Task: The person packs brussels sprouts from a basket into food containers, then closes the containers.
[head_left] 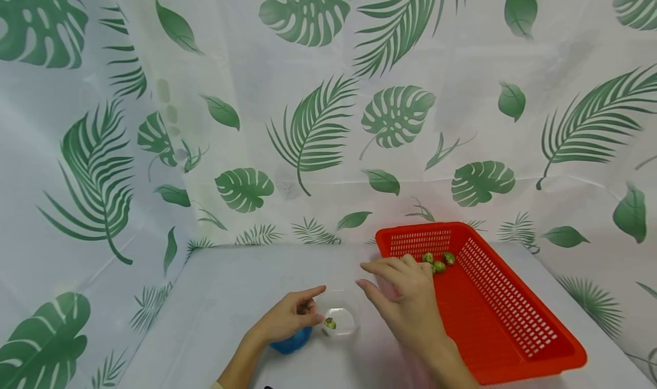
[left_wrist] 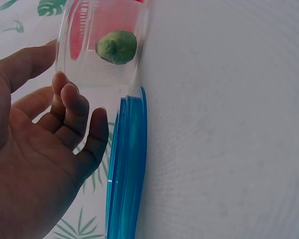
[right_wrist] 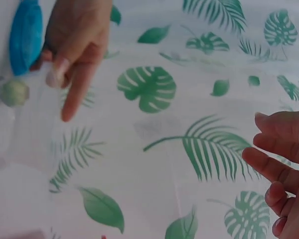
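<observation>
The left hand (head_left: 290,315), fingers loosely bent, touches the clear container (head_left: 346,320) just right of it, a Brussels sprout (head_left: 330,323) inside, while the empty right hand (head_left: 412,305) hovers, thumb and forefinger apart.

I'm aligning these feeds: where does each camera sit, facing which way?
Head: on the head, facing forward and down at the tabletop, red basket and leaf-print backdrop; left hand, right hand and forearms show.
Left wrist: on that wrist, facing the clear tub, Brussels sprout and blue lid; only the left hand shows.
Right wrist: on that wrist, facing the backdrop; right hand at the right edge, left hand near the top.
Both wrist views share tub, sprout, lid and left hand.
</observation>
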`<state>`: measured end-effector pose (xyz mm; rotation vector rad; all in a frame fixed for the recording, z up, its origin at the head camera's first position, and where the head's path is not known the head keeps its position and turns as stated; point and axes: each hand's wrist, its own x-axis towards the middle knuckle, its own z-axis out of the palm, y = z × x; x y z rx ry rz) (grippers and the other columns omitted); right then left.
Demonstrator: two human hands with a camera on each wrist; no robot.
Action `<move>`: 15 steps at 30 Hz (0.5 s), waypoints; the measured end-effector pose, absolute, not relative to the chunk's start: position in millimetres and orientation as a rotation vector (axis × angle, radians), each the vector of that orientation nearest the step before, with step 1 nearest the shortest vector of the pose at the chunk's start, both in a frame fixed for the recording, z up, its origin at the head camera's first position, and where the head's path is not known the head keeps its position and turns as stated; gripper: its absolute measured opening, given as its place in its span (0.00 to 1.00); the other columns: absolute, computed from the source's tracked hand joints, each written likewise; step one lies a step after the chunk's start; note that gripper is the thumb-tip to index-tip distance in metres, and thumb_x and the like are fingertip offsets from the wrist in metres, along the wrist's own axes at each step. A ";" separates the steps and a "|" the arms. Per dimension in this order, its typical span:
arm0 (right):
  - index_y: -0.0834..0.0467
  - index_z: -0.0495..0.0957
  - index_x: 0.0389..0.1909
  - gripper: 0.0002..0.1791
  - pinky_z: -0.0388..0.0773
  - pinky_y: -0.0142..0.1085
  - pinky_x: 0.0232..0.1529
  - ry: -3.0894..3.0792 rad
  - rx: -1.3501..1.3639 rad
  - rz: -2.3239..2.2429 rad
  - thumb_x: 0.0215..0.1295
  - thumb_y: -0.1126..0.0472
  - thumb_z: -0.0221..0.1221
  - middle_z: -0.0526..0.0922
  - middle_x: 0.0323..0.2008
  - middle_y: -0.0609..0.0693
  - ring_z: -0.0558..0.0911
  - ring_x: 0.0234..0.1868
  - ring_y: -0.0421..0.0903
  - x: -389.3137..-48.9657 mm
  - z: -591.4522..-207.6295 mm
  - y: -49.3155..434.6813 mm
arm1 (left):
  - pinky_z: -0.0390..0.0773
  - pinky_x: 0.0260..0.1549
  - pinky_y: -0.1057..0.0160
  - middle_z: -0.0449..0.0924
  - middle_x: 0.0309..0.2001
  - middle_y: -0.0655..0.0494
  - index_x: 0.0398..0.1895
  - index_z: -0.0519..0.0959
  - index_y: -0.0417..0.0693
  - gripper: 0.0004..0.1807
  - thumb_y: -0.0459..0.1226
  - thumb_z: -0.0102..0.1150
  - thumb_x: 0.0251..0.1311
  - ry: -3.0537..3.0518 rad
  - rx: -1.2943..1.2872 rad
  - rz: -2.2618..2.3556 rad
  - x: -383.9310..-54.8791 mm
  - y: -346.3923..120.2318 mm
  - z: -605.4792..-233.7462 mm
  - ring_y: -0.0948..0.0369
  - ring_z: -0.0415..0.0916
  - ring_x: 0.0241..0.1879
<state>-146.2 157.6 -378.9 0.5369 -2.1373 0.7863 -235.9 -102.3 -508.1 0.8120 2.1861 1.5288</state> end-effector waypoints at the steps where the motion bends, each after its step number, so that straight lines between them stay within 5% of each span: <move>1: 0.49 0.91 0.45 0.20 0.55 0.35 0.43 -2.129 0.530 0.793 0.48 0.61 0.81 0.90 0.40 0.41 0.75 0.39 0.38 -146.9 -377.4 160.9 | 0.69 0.32 0.72 0.73 0.33 0.60 0.79 0.63 0.39 0.37 0.35 0.64 0.70 2.185 0.812 1.529 -235.7 -102.4 -508.1 0.69 0.68 0.30; 15: 0.54 0.90 0.49 0.19 0.53 0.45 0.42 -2.153 0.358 0.900 0.55 0.64 0.77 0.91 0.42 0.49 0.75 0.40 0.39 -152.8 -360.3 205.8 | 0.68 0.30 0.72 0.73 0.33 0.58 0.79 0.62 0.39 0.38 0.36 0.65 0.69 2.158 0.810 1.539 -235.3 -102.2 -507.7 0.69 0.67 0.29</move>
